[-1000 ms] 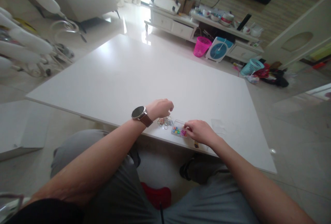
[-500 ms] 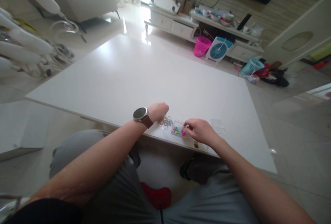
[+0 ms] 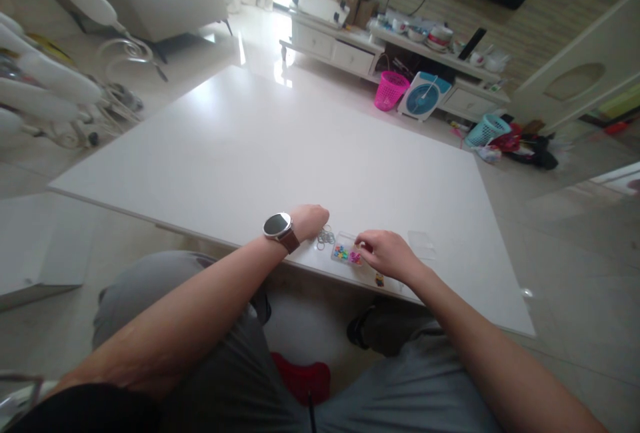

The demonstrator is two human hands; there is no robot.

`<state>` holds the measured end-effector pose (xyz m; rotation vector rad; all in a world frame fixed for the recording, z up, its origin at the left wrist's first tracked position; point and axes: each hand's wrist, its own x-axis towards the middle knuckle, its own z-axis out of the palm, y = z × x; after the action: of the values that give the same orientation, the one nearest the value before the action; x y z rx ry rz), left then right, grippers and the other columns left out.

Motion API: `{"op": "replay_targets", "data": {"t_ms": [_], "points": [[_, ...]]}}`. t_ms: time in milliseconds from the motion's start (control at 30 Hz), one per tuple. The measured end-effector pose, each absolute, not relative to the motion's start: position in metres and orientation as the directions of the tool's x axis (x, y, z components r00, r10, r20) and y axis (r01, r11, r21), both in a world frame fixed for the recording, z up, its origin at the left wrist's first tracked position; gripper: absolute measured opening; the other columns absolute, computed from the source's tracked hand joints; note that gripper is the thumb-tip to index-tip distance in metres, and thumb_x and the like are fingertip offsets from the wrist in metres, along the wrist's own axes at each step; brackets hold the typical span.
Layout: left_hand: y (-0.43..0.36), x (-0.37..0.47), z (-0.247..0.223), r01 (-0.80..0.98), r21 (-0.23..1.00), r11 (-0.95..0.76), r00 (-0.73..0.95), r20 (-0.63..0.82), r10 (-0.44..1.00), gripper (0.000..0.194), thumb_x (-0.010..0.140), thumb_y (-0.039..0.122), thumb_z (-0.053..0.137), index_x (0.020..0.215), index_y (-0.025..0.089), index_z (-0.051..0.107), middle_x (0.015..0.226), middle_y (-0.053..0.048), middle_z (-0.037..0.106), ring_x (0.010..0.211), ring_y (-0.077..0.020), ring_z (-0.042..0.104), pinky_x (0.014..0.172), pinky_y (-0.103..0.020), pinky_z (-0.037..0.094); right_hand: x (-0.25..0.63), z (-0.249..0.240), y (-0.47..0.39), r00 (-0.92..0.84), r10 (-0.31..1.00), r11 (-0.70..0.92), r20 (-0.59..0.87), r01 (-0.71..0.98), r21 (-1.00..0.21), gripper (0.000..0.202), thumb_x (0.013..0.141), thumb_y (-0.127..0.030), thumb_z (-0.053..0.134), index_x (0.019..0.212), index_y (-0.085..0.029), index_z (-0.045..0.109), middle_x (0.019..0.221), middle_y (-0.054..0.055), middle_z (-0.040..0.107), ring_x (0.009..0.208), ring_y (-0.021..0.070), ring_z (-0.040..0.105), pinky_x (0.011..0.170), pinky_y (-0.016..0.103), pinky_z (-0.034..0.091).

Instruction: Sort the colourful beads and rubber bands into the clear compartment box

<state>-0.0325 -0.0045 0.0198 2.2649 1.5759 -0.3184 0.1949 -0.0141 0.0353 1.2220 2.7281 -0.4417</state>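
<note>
My left hand (image 3: 311,219), with a watch (image 3: 278,225) on its wrist, is palm down over the left part of a small pile of metal rings (image 3: 326,238). Its fingers are hidden beneath it. A clear plastic box (image 3: 345,236) stands right of the rings, with colourful small pieces (image 3: 341,253) and pink pieces (image 3: 355,257) in its compartments. My right hand (image 3: 383,249) is at the box's right side, fingers curled and pinched together; what is between them is too small to tell.
A clear flat lid (image 3: 421,244) lies right of my right hand. A small yellow and dark item (image 3: 379,279) is near the front edge of the white table (image 3: 300,146). Beyond the table stand a pink basket (image 3: 391,90) and a blue fan (image 3: 423,95).
My left hand has moved slightly right and down, over the left side of the ring pile, covering more of it. My right hand has stayed almost still at the box.
</note>
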Motion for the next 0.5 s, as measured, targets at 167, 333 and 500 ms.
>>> {"op": "replay_targets", "data": {"t_ms": [167,333,500], "points": [[-0.002,-0.034,0.022,0.942,0.150,-0.301,0.337,-0.402,0.852,0.020,0.077,0.009,0.058,0.089,0.011,0.074,0.097,-0.018,0.073,0.091,-0.0273,0.070,0.076,-0.033,0.055,0.194,0.035,-0.013,-0.669,0.704,0.638,-0.237,0.743,-0.202,0.018,0.087,-0.023,0.053,0.092,-0.025,0.070,0.084,0.001,0.071,0.078,0.0152,0.061,0.066,0.025,0.033],[0.001,-0.038,0.035,0.928,0.212,-0.308,0.369,-0.385,0.846,0.019,0.073,0.009,0.062,0.087,0.013,0.074,0.091,-0.014,0.074,0.083,-0.0236,0.069,0.072,-0.030,0.053,0.194,0.036,-0.014,-0.661,0.713,0.632,-0.233,0.750,-0.196,0.019,0.087,-0.023,0.053,0.091,-0.025,0.071,0.085,0.001,0.071,0.078,0.0153,0.061,0.066,0.026,0.033],[0.002,-0.029,0.042,0.823,0.407,-0.397,0.476,-0.110,0.873,0.018,0.078,0.011,0.055,0.081,0.017,0.072,0.079,-0.007,0.072,0.074,-0.0178,0.065,0.068,-0.027,0.047,0.193,0.038,-0.013,-0.606,0.780,0.574,-0.153,0.792,-0.210,0.019,0.091,-0.028,0.052,0.093,-0.024,0.070,0.088,0.001,0.071,0.078,0.0156,0.061,0.067,0.027,0.035]]}}
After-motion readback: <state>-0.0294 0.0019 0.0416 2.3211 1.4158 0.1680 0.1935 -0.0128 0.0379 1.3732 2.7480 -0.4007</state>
